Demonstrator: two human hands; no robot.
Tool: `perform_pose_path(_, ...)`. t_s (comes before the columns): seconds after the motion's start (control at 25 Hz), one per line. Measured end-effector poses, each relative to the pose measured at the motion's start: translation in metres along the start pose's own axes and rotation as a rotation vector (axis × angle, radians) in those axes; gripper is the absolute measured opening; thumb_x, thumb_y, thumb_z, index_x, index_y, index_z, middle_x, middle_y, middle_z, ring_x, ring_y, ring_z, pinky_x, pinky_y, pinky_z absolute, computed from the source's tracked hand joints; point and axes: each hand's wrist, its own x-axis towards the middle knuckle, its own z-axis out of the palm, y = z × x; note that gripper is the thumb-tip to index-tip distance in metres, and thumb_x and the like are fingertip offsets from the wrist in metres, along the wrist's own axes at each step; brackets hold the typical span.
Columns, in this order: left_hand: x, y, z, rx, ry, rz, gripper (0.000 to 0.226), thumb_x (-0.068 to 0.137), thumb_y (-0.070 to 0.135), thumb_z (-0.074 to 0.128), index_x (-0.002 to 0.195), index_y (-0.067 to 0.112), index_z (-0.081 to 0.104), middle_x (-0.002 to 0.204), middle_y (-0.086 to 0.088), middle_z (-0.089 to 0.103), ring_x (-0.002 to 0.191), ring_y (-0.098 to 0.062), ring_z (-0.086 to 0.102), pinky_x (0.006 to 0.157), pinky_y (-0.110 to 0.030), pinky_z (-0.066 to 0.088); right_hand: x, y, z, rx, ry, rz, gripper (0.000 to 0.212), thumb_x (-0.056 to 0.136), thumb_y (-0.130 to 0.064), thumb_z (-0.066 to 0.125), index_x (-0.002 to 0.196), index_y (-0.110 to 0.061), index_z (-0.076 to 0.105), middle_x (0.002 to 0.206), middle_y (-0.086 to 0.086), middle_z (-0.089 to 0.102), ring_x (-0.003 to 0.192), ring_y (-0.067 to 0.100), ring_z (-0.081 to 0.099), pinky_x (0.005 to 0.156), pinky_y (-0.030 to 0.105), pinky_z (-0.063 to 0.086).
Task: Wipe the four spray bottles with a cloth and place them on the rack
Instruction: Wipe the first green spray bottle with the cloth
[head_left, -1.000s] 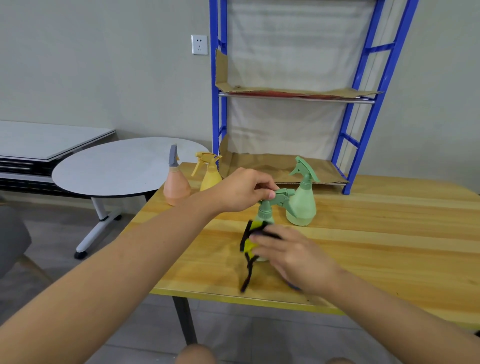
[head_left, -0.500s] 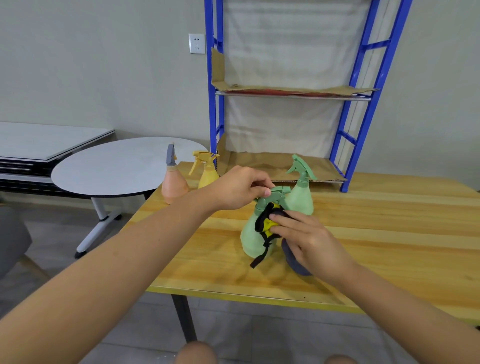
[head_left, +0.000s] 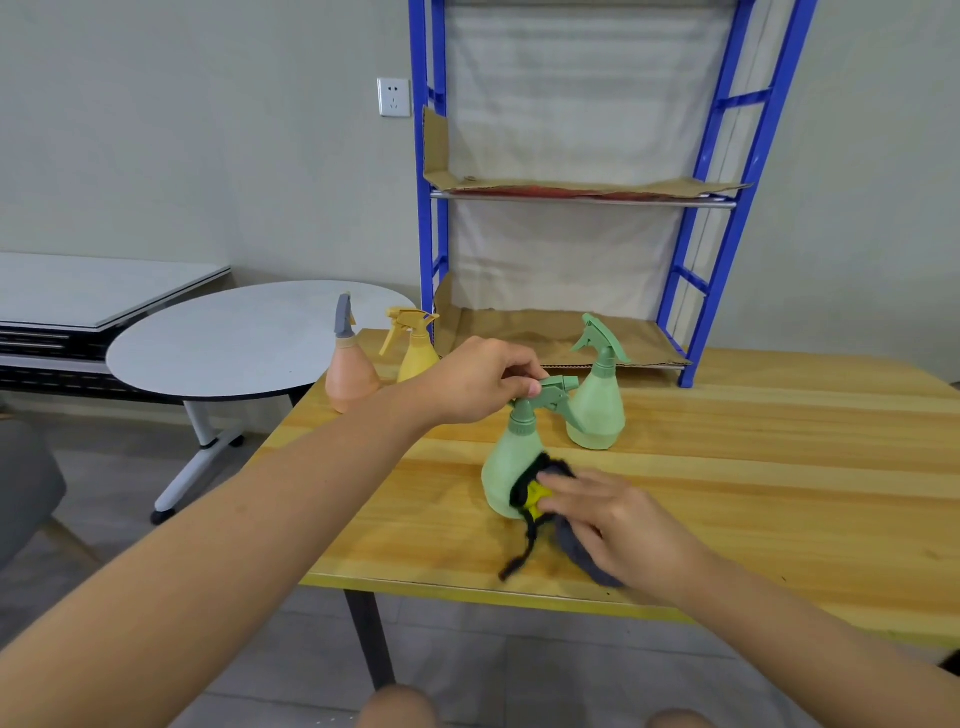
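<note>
A green spray bottle stands near the front of the wooden table. My left hand pinches its trigger head from above. My right hand presses a dark cloth with a yellow patch against the bottle's lower right side. A second green bottle stands just behind. An orange bottle with a grey head and a yellow bottle stand at the table's far left corner. The blue rack rises at the back, its cardboard-lined shelves bare.
A round grey table on a wheeled leg stands left of the wooden table, with a flat grey surface beyond it. A grey chair edge shows at the far left. A wall socket sits left of the rack.
My right hand has slid the cloth down from the bottle's neck to its lower body. My left hand keeps its hold on the head.
</note>
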Motion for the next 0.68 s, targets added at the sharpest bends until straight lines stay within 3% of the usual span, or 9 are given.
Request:
perform_pose_path(0.12,-0.001,0.002,0.001,0.003,0.006,0.003,0.016,0.098,0.026,0.065,0.109,0.021,0.074,0.097,0.011,0.072,0.092,-0.012,0.066,0.080,-0.032,0.054,-0.001,-0.005,0.000,-0.072,-0.133,-0.132,0.034,0.081,-0.005,0.073,0.109,-0.024,0.073,0.128,-0.009,0.065,0.107,0.020,0.061,0.085,0.038,0.056)
perform_pose_path(0.28,0.000,0.002,-0.001,0.018,0.010,0.006,0.016,0.098,0.028,0.065,0.109,0.023,0.074,0.097,0.009,0.073,0.091,-0.010,0.066,0.080,-0.030,0.054,0.021,-0.024,0.013,-0.248,-0.045,-0.198,0.027,0.088,-0.011,0.065,0.113,-0.019,0.068,0.135,-0.002,0.060,0.126,0.026,0.051,0.094,0.036,0.045)
perform_pose_path(0.44,0.000,0.002,-0.001,0.021,0.004,0.008,0.016,0.098,0.028,0.065,0.110,0.023,0.074,0.096,0.011,0.070,0.090,-0.008,0.065,0.077,-0.026,0.050,0.029,-0.052,0.030,-0.392,-0.235,-0.257,0.018,0.086,-0.012,0.055,0.098,-0.018,0.068,0.118,-0.002,0.062,0.118,0.025,0.052,0.090,0.033,0.040)
perform_pose_path(0.56,0.001,0.002,0.000,0.013,0.014,0.017,0.016,0.097,0.028,0.066,0.110,0.023,0.075,0.096,0.012,0.071,0.091,-0.009,0.065,0.079,-0.029,0.052,0.042,-0.053,0.024,-0.363,-0.092,-0.206,0.029,0.091,-0.012,0.043,0.104,-0.018,0.069,0.126,0.000,0.062,0.122,0.025,0.053,0.095,0.033,0.042)
perform_pose_path(0.68,0.000,-0.001,0.000,-0.015,0.012,0.003,0.017,0.097,0.029,0.066,0.110,0.023,0.076,0.092,0.014,0.071,0.087,-0.004,0.065,0.076,-0.027,0.051,0.032,-0.047,0.028,-0.349,-0.123,-0.246,0.019,0.087,-0.014,0.060,0.102,-0.022,0.069,0.126,-0.006,0.062,0.121,0.023,0.052,0.093,0.034,0.046)
